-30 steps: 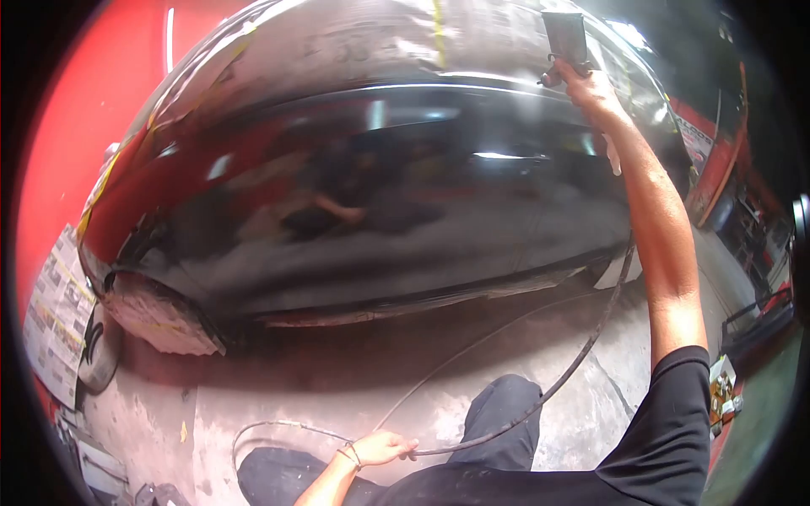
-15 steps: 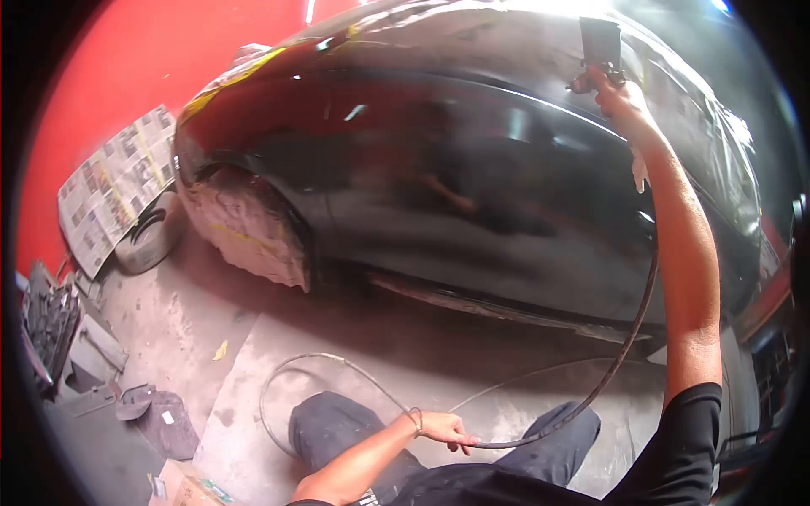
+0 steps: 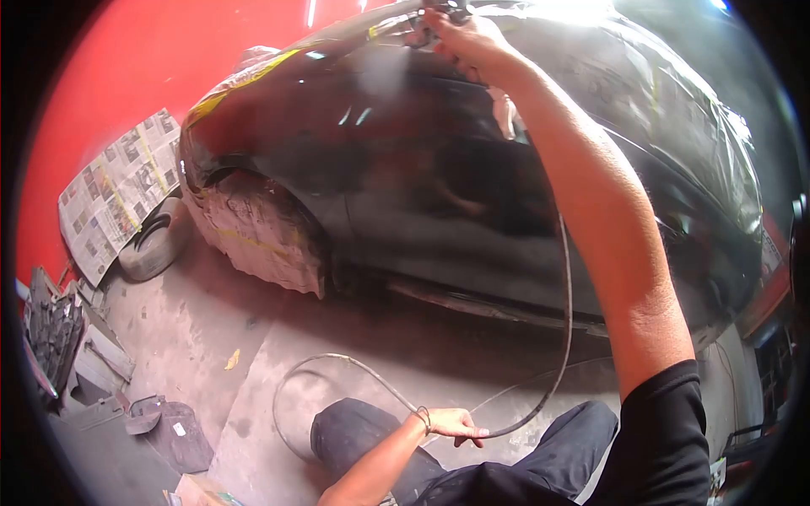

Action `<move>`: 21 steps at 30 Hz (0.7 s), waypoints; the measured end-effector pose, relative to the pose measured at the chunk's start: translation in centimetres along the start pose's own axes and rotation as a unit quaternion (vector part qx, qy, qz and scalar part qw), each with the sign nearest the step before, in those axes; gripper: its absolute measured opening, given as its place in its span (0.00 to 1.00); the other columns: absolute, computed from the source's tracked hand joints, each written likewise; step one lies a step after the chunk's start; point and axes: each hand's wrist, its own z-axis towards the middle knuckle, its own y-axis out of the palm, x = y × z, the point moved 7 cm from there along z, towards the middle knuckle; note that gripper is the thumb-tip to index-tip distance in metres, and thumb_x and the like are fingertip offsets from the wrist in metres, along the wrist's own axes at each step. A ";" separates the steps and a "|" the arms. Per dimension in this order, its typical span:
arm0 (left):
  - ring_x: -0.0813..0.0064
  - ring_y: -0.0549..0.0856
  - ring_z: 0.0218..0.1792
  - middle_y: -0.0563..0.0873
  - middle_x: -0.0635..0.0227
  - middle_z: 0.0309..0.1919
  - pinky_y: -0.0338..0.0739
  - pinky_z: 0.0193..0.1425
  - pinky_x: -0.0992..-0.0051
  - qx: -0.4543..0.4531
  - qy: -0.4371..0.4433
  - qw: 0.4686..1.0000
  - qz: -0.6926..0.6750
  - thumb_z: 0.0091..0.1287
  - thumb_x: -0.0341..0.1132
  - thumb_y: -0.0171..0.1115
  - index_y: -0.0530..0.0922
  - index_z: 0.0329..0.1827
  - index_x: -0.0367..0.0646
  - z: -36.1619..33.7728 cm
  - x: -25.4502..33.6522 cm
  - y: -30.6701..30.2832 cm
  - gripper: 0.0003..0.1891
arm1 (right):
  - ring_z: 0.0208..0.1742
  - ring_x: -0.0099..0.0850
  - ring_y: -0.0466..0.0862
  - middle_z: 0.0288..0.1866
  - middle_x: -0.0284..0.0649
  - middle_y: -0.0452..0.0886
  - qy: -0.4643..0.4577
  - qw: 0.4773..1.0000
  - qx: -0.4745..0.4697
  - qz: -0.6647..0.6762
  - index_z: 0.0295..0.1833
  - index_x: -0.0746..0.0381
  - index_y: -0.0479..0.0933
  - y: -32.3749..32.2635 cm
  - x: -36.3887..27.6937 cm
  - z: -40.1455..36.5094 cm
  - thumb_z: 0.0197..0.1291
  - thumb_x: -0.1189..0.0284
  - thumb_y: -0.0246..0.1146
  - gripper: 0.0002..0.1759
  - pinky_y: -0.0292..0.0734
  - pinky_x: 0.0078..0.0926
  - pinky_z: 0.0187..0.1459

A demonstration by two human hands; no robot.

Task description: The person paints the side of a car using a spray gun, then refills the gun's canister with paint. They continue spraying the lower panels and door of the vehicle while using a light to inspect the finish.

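Observation:
My right hand (image 3: pixel 468 42) is wrapped round a spray gun (image 3: pixel 447 10) at the top edge of the view, over the upper side of a dark, glossy car (image 3: pixel 456 177). A pale mist hangs to the left of the gun. Beneath that hand dangles a whitish scrap (image 3: pixel 504 114). From there a thin hose (image 3: pixel 565 295) drops past the car's side and curves to my left hand (image 3: pixel 456 424), which grips it low in front of my knees. Masking covers the wheel (image 3: pixel 261 232) and the windows (image 3: pixel 582 63).
Newspaper sheets (image 3: pixel 122 190) lean on the red wall (image 3: pixel 110 76) at the left, with a tyre (image 3: pixel 156 244) beneath. Dark parts (image 3: pixel 52 333) and a grey bag (image 3: pixel 173 434) lie lower left. The hose loops across the concrete floor (image 3: pixel 278 363).
My right hand and the spray gun have moved left and up along the car, and the hose has swung left with them. My left hand has stayed almost in place, still holding the hose.

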 end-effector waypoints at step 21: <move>0.76 0.83 0.29 0.91 0.64 0.30 0.82 0.55 0.64 -0.109 -0.043 0.993 0.021 0.77 0.73 0.58 0.97 0.54 0.54 9.3 2.7 1.4 0.34 | 0.24 0.22 0.71 0.34 0.34 0.83 0.252 0.915 0.217 -0.229 0.52 0.45 0.91 -44.4 18.1 -20.0 0.69 0.30 0.61 0.32 0.69 0.27 0.25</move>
